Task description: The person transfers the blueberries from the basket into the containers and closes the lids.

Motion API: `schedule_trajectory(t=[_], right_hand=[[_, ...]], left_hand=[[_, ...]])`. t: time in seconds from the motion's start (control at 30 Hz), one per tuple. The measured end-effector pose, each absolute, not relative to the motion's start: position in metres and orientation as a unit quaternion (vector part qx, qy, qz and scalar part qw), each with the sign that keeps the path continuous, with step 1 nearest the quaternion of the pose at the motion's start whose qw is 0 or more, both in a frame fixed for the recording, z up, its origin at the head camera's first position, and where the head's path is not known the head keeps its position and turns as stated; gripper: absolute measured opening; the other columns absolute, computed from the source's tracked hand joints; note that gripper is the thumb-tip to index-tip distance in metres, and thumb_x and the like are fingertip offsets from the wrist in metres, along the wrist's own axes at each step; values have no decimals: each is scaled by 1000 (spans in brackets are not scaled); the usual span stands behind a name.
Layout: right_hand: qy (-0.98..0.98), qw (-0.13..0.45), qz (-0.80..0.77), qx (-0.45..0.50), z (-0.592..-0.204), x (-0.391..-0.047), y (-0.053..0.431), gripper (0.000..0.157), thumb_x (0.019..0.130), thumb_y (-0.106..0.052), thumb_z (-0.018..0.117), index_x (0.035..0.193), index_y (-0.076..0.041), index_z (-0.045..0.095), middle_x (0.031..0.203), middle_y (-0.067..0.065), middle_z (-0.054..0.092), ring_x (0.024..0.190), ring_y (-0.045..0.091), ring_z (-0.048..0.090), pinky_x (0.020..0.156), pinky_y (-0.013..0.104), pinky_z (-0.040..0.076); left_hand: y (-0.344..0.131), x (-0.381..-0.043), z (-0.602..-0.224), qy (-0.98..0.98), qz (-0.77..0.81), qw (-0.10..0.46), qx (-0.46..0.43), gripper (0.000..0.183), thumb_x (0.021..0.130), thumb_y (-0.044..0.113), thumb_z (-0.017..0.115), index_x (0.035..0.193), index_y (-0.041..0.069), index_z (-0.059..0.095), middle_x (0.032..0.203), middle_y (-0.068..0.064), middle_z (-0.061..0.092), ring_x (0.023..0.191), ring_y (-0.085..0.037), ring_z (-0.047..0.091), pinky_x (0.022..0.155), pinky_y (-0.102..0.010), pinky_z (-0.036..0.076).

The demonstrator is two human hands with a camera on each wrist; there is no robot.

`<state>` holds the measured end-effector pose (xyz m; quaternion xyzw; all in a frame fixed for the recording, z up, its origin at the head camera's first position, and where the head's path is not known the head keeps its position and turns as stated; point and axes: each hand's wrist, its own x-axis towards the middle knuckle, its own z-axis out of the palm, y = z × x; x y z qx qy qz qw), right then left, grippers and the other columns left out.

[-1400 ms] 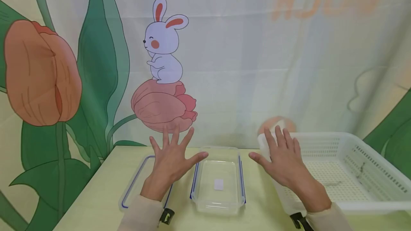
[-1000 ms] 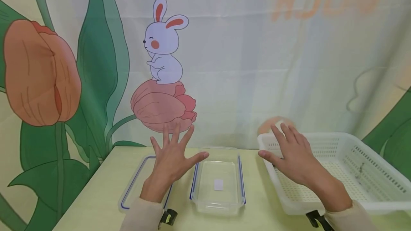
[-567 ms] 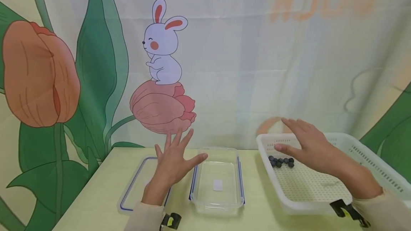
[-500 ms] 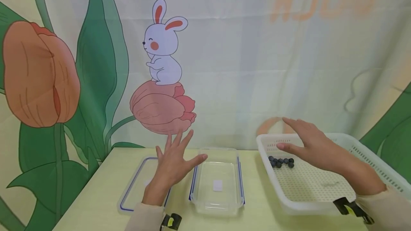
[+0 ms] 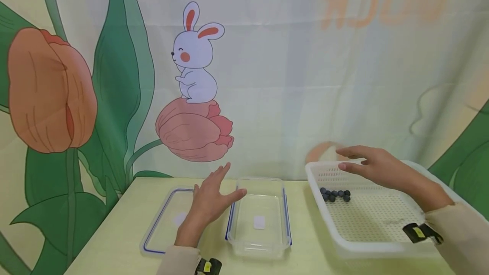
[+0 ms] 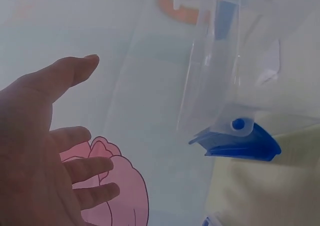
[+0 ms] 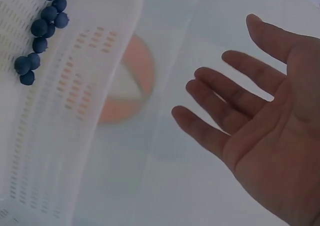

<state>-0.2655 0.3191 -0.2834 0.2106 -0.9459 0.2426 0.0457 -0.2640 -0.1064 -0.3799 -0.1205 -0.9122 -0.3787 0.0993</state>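
My left hand (image 5: 210, 200) hovers with spread, relaxed fingers between a clear lid and a clear container; nothing is in its palm in the left wrist view. The lid (image 5: 150, 234), edged by a blue seal, lies flat on the table, partly hidden by that hand. The rectangular food container (image 5: 261, 241) has blue clips (image 6: 240, 143) hanging at its sides. Over the white perforated basket (image 5: 336, 234) my right hand (image 5: 382, 166) is held with fingers loosely extended and holding nothing. Several blueberries (image 5: 335, 194) sit together in the basket's far left corner, also plain in the right wrist view.
A pale yellow-green table (image 5: 111, 241) carries everything, and its left edge slants away. Close behind it hangs a curtain (image 5: 267, 75) printed with a rabbit and tulips. Black straps (image 5: 422, 232) circle both wrists.
My right hand has moved right over the basket and turned, uncovering the blueberries. The left hand has lowered slightly and turned, its fingers less spread. Lid, container and basket stay in place.
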Motion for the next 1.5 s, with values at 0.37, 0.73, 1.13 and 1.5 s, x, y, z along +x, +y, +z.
schedule_trajectory(t=[0.37,0.73,1.13,1.5], right_hand=[[-933,61,269,231,-296,-287,336,46,106,-30,69,144,-3,65,137,17,68,122,37,66,97,60,56],[-927,46,288,237,-309,-304,342,41,103,-26,73,138,-4,70,133,13,71,116,30,68,88,34,58],[-922,3,328,204,-331,-326,355,44,102,-27,75,137,-1,69,133,17,70,113,25,69,86,30,59],[-921,-27,341,186,-355,-339,370,40,102,-24,75,133,0,71,130,17,71,114,27,68,86,32,59]], left_hand=[[-102,-264,-388,-897,-419,90,-108,84,93,45,80,163,13,44,161,-17,47,148,-43,43,118,-65,37],[-101,-269,-400,-869,-482,76,-84,75,95,34,81,159,12,49,151,-20,57,131,-42,60,102,-59,56],[-103,-274,-411,-837,-542,49,-50,69,94,21,83,154,6,54,139,-26,63,102,-38,74,80,-45,66],[-100,-270,-413,-830,-556,35,-1,60,96,13,81,151,6,57,114,-19,70,81,-26,75,63,-37,66]])
